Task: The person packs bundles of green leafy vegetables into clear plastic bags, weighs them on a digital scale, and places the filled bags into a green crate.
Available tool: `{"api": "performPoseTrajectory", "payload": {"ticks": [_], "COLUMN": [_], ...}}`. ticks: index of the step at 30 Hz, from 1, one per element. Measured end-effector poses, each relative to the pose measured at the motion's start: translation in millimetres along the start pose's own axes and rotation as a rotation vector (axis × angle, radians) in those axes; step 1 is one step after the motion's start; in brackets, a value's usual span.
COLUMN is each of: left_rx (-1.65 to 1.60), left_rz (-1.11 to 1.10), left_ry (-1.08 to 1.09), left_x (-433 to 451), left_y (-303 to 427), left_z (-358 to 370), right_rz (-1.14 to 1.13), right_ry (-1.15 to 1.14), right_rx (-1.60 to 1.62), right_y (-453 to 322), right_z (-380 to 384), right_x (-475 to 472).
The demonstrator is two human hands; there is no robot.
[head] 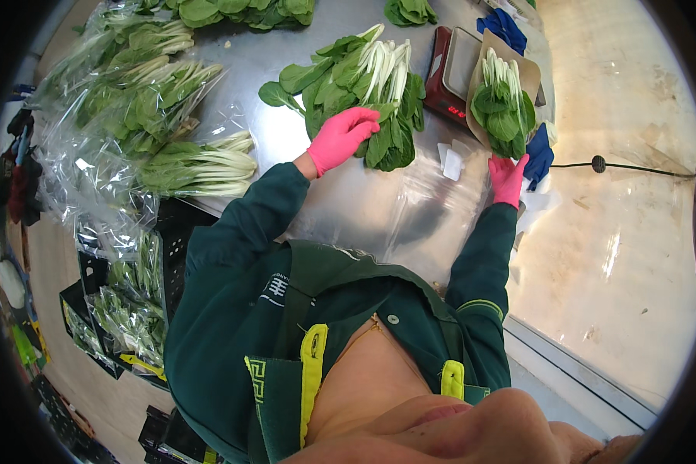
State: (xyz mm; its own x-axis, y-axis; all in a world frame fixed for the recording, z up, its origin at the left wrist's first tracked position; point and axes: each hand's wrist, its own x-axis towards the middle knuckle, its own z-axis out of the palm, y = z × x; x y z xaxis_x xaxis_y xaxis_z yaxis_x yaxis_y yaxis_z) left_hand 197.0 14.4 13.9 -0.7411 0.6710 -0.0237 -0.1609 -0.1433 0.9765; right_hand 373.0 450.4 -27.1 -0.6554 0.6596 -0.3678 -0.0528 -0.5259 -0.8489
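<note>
My left hand, in a pink glove, lies at the leaves of a pile of leafy greens with white stalks on the metal table; its fingers are curled at a leaf, and whether they grip it is unclear. My right hand, gloved alike, touches the leaf tips of a smaller bunch of the same greens, with fingers and thumb apart. That bunch lies on a brown sheet, stalks pointing away from me. Between pile and bunch stands a dark red digital scale with a lit red display and a bare weighing plate.
Clear plastic bags and more greens cover the table's left side. Black crates with bagged greens stand below left. Small white slips lie near clear film. Blue cloth and a pale wall with a cable are at right.
</note>
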Motion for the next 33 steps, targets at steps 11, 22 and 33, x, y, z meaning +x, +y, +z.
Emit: {"api": "performPoseTrajectory", "payload": {"ticks": [11,22,33], "left_rx": [-0.026,0.088,-0.327], "left_rz": [-0.074,-0.056,-0.077], "left_ry": [-0.108,-0.126,-0.086], "left_x": [1,-12,36], "left_y": [-3,-4,25], "left_z": [41,38,46], "right_rz": [-0.946,-0.703,-0.738], "right_ry": [0.114,0.222,-0.114], "right_rx": [-0.742,-1.796,-0.819], "right_y": [-73,-75,-101], "right_z": [117,161,210], "right_x": [-17,89,-36]}}
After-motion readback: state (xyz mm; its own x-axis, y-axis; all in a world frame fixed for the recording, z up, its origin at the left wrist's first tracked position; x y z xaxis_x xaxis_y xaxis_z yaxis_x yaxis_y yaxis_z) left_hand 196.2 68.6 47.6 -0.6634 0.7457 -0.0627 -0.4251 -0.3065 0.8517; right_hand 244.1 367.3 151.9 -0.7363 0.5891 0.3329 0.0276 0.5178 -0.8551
